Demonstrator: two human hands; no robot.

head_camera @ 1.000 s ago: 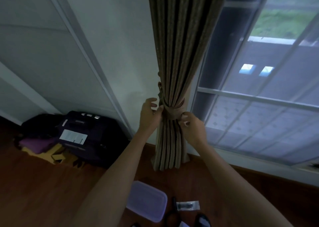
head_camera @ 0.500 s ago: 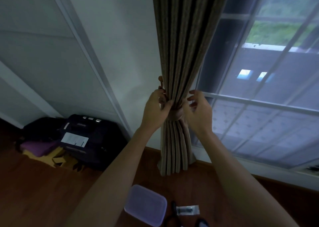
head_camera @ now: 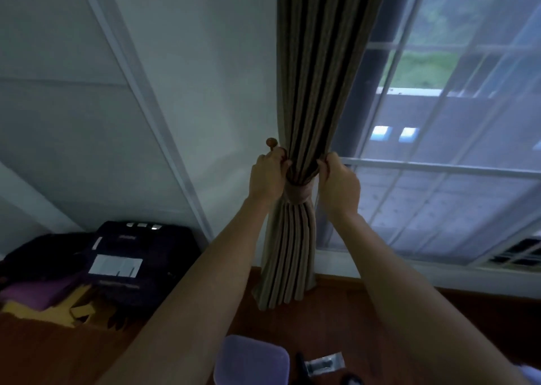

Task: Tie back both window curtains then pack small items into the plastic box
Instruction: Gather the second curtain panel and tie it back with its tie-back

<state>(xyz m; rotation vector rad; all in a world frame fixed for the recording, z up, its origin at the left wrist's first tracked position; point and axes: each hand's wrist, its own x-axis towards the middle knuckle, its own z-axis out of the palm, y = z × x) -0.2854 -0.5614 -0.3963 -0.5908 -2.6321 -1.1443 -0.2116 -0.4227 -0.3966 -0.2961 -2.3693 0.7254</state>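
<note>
Both hands on the striped brown curtain (head_camera: pixel 304 91), cinched by a tieback band (head_camera: pixel 298 192) against the wall left of the window (head_camera: pixel 439 209). Left hand (head_camera: pixel 265 176) has fingers curled on the curtain's left edge just below a round wall knob (head_camera: pixel 271 142), and right hand (head_camera: pixel 339 182) has fingers clamped on its right edge just above the band. Plastic box (head_camera: pixel 251 361) sits near on the wood floor (head_camera: pixel 44 355), small clear packet (head_camera: pixel 323 364) just right of it; far left, dark case (head_camera: pixel 146 244) carries a white label (head_camera: pixel 115 265), print too blurred to read, purple cloth (head_camera: pixel 38 292) beside it.

White wall (head_camera: pixel 205 62), window (head_camera: pixel 439 194), wooden floor (head_camera: pixel 44 355)
</note>
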